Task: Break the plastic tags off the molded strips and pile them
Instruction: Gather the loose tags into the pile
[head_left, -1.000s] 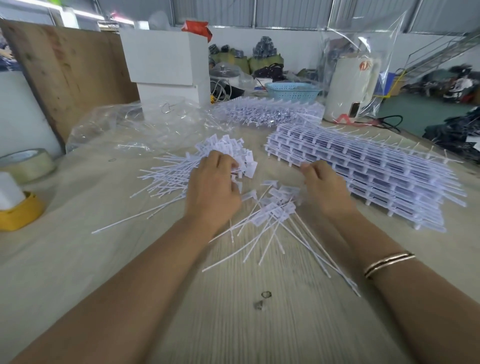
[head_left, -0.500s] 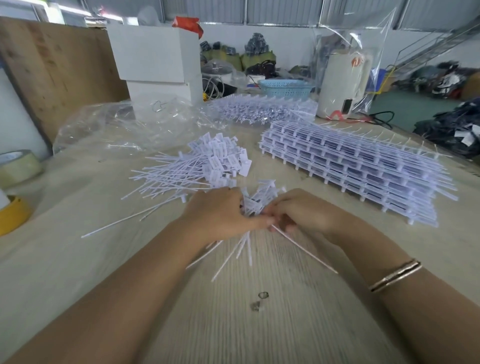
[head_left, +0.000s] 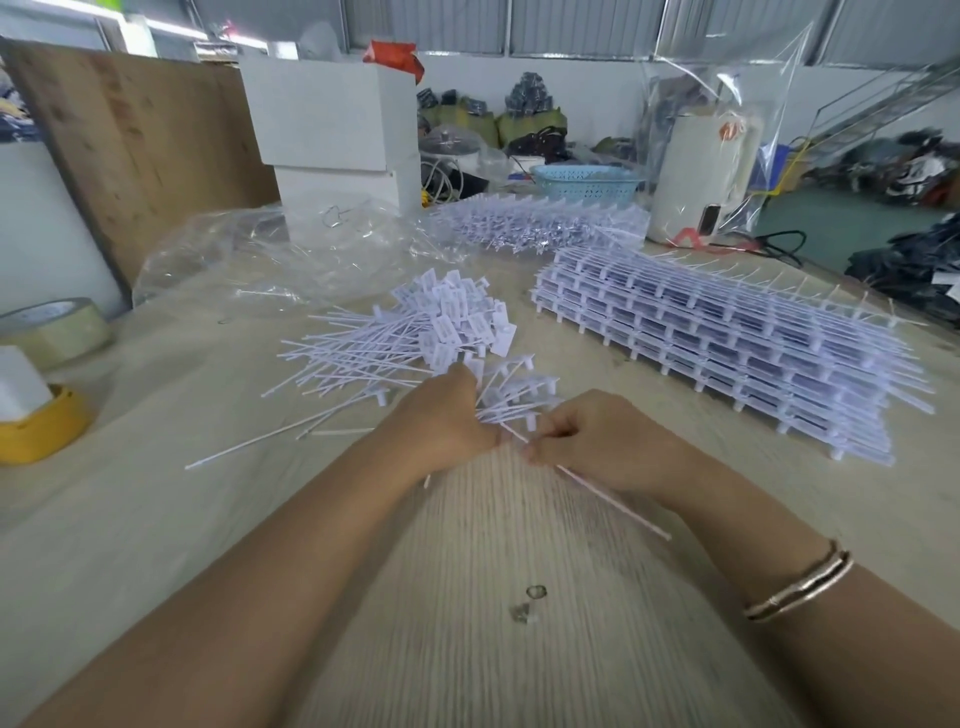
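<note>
A bundle of loose white tags fans out between my hands at the table's middle. My left hand grips the bundle's stems from the left. My right hand pinches one long thin stem that runs back under my wrist toward me. Behind my left hand lies a pile of broken-off tags, flat heads to the right, stems pointing left. A thick stack of molded strips sits to the right, and a second stack lies farther back.
Crumpled clear plastic lies at back left before white boxes. Tape rolls and a yellow holder sit at the left edge. A blue basket and a bagged white appliance stand behind. Small scraps lie near me.
My hands came together from spread apart, gathered the scattered tags into one bundle, and the right hand now pinches a single stem. The view shifted slightly.
</note>
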